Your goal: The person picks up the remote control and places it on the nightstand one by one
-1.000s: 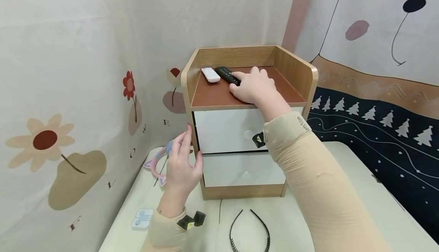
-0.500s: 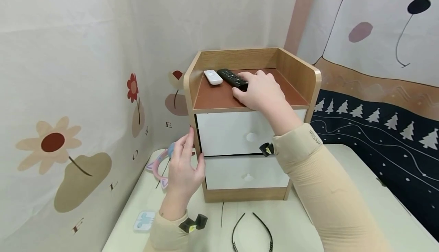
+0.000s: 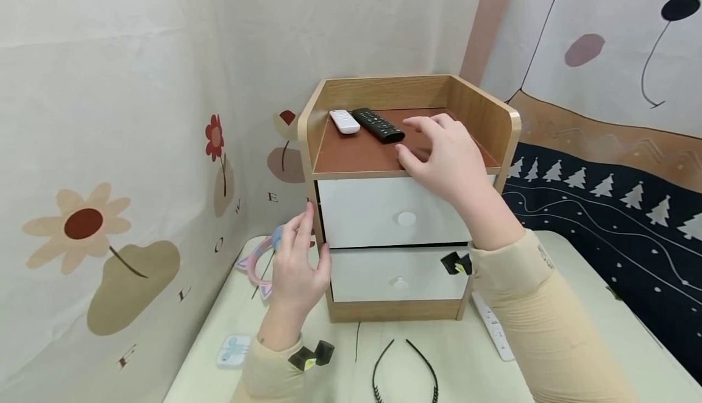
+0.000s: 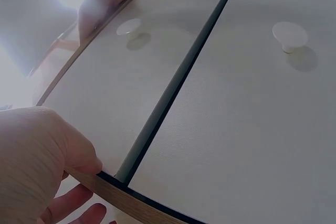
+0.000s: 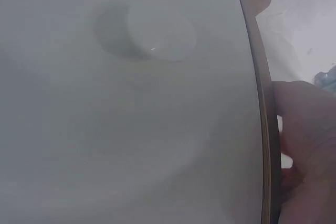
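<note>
A small wooden cabinet (image 3: pixel 395 311) with two white drawers stands on the table. On its brown top, a black remote control (image 3: pixel 377 126) lies beside a white remote control (image 3: pixel 344 122). My right hand (image 3: pixel 446 156) is over the front right of the top, just right of the black remote, thumb and fingers apart and holding nothing. My left hand (image 3: pixel 298 269) rests against the cabinet's left side, fingers extended upward. In the left wrist view its thumb (image 4: pixel 86 156) lies at the front edge by the gap between the upper drawer (image 4: pixel 131 77) and lower drawer (image 4: pixel 252 119).
A black headband (image 3: pixel 433 369) lies in front of the cabinet. To the left are a pink cat-ear headband (image 3: pixel 255 269) and a small pale-blue case (image 3: pixel 233 352). A white power strip (image 3: pixel 492 327) lies at right, partly behind my sleeve. Fabric walls stand behind and left.
My right hand has let go of the black remote and moved right, away from it. The remote stays beside the white one. My left hand keeps its place on the cabinet's side.
</note>
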Available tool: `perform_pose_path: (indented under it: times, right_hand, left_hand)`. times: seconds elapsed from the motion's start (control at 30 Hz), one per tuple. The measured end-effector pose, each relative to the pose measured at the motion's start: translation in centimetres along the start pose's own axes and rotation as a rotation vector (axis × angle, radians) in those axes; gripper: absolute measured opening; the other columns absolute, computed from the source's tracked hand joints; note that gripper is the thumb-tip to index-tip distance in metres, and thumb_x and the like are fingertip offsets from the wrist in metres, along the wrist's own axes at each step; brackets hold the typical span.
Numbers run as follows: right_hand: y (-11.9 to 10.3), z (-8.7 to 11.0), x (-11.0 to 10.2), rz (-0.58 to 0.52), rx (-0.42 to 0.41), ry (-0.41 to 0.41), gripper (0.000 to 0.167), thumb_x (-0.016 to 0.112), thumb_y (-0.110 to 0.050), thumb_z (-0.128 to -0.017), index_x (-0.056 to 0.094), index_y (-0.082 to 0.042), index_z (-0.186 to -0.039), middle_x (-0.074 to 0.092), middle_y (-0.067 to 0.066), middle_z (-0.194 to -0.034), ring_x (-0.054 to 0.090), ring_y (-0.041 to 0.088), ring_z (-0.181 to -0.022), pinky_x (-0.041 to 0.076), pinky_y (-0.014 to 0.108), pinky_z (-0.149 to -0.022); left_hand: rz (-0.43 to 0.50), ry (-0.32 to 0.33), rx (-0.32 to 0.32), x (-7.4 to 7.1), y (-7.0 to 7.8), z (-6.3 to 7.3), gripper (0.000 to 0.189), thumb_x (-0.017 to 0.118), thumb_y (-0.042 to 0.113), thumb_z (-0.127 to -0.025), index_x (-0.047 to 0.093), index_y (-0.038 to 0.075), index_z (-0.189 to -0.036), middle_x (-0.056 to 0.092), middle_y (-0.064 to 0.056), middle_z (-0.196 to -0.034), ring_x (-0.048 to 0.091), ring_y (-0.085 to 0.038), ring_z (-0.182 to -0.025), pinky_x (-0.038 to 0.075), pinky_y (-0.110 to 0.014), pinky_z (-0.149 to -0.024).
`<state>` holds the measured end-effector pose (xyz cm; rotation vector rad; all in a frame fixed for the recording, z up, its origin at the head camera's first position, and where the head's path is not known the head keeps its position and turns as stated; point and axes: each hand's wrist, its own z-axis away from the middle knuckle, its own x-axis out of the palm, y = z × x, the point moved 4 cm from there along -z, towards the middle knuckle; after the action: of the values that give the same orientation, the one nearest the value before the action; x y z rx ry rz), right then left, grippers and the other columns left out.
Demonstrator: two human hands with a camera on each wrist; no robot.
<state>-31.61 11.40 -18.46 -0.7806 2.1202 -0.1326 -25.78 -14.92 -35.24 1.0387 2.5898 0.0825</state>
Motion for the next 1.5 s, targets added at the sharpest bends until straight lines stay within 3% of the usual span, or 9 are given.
perform_pose_path:
  times: [0.1, 0.2, 0.33, 0.47, 0.57, 0.9, 1.03, 1.17, 1.5]
  right_hand:
    - [0.7, 1.6, -0.3, -0.064, -0.099, 0.141, 0.041, 0.073, -0.030, -0.102, 0.073, -0.018, -0.142, 0.071, 0.012, -0.134, 0.062, 0.034, -0.126, 0.055, 0.051, -0.102]
    - [1.6, 3.5, -0.7, -0.179, -0.194, 0.260, 0.038, 0.075, -0.021, -0.100, 0.075, -0.013, -0.137, 0.074, 0.014, -0.124, 0.064, 0.028, -0.115, 0.055, 0.036, -0.095]
    - [2.7, 6.0, -1.0, -0.346, -0.320, 0.384, 0.038, 0.077, -0.013, -0.096, 0.076, -0.002, -0.132, 0.076, 0.020, -0.121, 0.067, 0.016, -0.113, 0.053, 0.019, -0.102]
    - [4.2, 8.7, -0.9, -0.444, -0.414, 0.523, 0.037, 0.076, -0.018, -0.095, 0.076, 0.008, -0.121, 0.076, 0.027, -0.116, 0.070, 0.011, -0.114, 0.055, 0.017, -0.106]
    - [5.8, 10.8, -0.7, -0.452, -0.417, 0.600, 0.043, 0.075, -0.026, -0.098, 0.073, 0.014, -0.115, 0.074, 0.033, -0.109, 0.070, 0.008, -0.116, 0.055, 0.016, -0.107]
    - [12.2, 17.1, 0.9, -0.295, -0.259, 0.663, 0.036, 0.068, -0.006, -0.091, 0.069, 0.019, -0.117, 0.070, 0.035, -0.103, 0.062, -0.011, -0.119, 0.049, 0.009, -0.107]
    - [15.0, 19.6, 2.1, -0.265, -0.185, 0.637, 0.037, 0.069, 0.001, -0.087, 0.070, 0.018, -0.120, 0.077, 0.007, -0.109, 0.061, -0.013, -0.117, 0.047, 0.008, -0.104]
    - [17.6, 22.0, 3.5, -0.253, -0.078, 0.564, 0.043, 0.072, 0.006, -0.085, 0.071, 0.013, -0.127, 0.068, -0.026, -0.126, 0.059, -0.016, -0.117, 0.045, 0.005, -0.104]
    - [20.2, 26.6, 5.7, -0.174, 0.183, 0.419, 0.052, 0.077, 0.009, -0.087, 0.071, 0.000, -0.139, 0.058, -0.037, -0.125, 0.054, -0.022, -0.107, 0.039, -0.005, -0.099]
  left_hand:
    - [-0.004, 0.001, 0.000, 0.0, -0.1, 0.1, 0.084, 0.078, -0.012, -0.084, 0.047, -0.005, -0.162, 0.062, -0.031, -0.134, 0.071, -0.030, -0.085, 0.066, -0.040, -0.069]
    - [-0.003, 0.002, 0.001, 0.1, -0.1, 0.2, 0.086, 0.078, -0.013, -0.083, 0.047, -0.004, -0.163, 0.062, -0.031, -0.134, 0.070, -0.030, -0.085, 0.066, -0.040, -0.070]
    - [0.008, 0.010, -0.001, 0.1, -0.1, 0.2, 0.087, 0.077, -0.014, -0.082, 0.047, -0.004, -0.162, 0.062, -0.030, -0.135, 0.070, -0.030, -0.087, 0.066, -0.040, -0.071]
    - [0.014, 0.010, -0.006, 0.1, 0.0, 0.2, 0.086, 0.077, -0.014, -0.082, 0.047, -0.004, -0.162, 0.062, -0.029, -0.135, 0.070, -0.029, -0.088, 0.067, -0.041, -0.072]
    - [0.012, 0.011, -0.002, 0.2, 0.0, 0.2, 0.086, 0.078, -0.014, -0.081, 0.048, -0.004, -0.162, 0.062, -0.029, -0.135, 0.070, -0.029, -0.087, 0.067, -0.040, -0.071]
    - [0.006, 0.018, 0.008, 0.2, 0.0, 0.1, 0.086, 0.078, -0.013, -0.081, 0.048, -0.005, -0.161, 0.063, -0.028, -0.135, 0.071, -0.028, -0.087, 0.067, -0.039, -0.071]
    - [0.005, 0.017, 0.005, 0.2, 0.0, 0.2, 0.086, 0.077, -0.014, -0.081, 0.048, -0.005, -0.161, 0.062, -0.029, -0.134, 0.071, -0.028, -0.087, 0.067, -0.039, -0.071]
    - [0.003, 0.014, -0.003, 0.1, -0.1, 0.2, 0.085, 0.077, -0.013, -0.082, 0.048, -0.004, -0.161, 0.063, -0.029, -0.134, 0.071, -0.028, -0.086, 0.066, -0.038, -0.071]
    - [-0.001, 0.021, 0.001, 0.0, 0.0, 0.1, 0.086, 0.078, -0.012, -0.081, 0.049, -0.003, -0.161, 0.063, -0.028, -0.134, 0.070, -0.028, -0.084, 0.064, -0.040, -0.067]
